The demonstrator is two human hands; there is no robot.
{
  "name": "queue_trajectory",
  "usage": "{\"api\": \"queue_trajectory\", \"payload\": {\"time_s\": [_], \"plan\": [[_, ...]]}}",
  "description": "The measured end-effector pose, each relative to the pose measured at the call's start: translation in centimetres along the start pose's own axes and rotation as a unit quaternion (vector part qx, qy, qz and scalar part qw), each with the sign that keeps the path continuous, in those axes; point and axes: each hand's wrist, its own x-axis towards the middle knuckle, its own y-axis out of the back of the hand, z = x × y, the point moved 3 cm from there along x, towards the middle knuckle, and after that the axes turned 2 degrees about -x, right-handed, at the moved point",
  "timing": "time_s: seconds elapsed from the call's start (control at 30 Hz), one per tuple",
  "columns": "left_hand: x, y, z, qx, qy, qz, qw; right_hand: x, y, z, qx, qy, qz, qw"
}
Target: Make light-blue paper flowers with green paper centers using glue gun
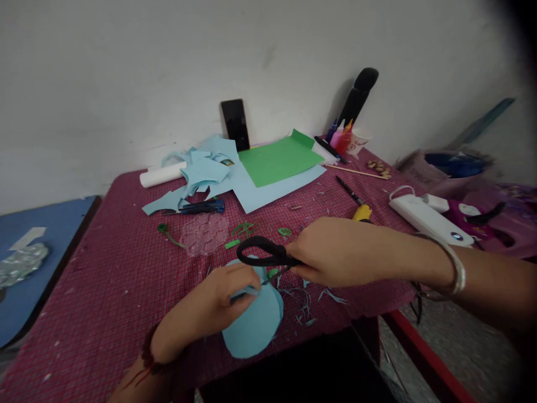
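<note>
My left hand (232, 291) is closed in a pinch on a piece of light blue paper (250, 290). My right hand (323, 252) grips black-handled scissors (262, 242) near their middle. One finger loop sticks out to the left, with no finger through it. Below that loop, a thin blade (274, 276) reaches toward the paper at my left fingertips; whether it touches is unclear. Under my left hand lies rounded light blue paper (254, 330) with layered edges. Thin blue paper shreds (306, 302) are scattered to its right.
Green paper (281, 159) and blue scraps (205, 170) lie toward the wall. A blue cutter (203, 207), a clear scalloped piece (205, 234) and a green leaf cutout (284, 231) lie nearer. At right are a pen (349, 189) and a white device (428, 218). A phone (235, 124) leans on the wall.
</note>
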Motion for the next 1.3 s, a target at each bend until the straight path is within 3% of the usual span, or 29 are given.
{"api": "queue_trajectory", "payload": {"time_s": [0.23,0.5,1.0,1.2,1.3], "plan": [[-0.3,1.0,0.5,0.019,-0.104,0.074,0.992,-2.0,-0.4,-0.5,-0.010,-0.033,0.070,0.997],[-0.1,0.7,0.1,0.015,-0.103,0.078,0.991,-2.2,-0.3,-0.6,0.023,-0.051,0.071,0.996],[0.1,0.8,0.1,0.019,-0.088,0.094,0.991,-1.4,-0.9,-0.9,-0.017,-0.031,0.092,0.995],[0.0,0.6,-0.3,0.034,-0.054,0.109,0.992,-1.0,-0.8,-0.9,-0.017,-0.030,0.085,0.996],[-0.1,0.9,-0.2,0.037,-0.070,0.112,0.991,-1.0,-0.8,-0.8,-0.009,-0.029,0.085,0.996]]}}
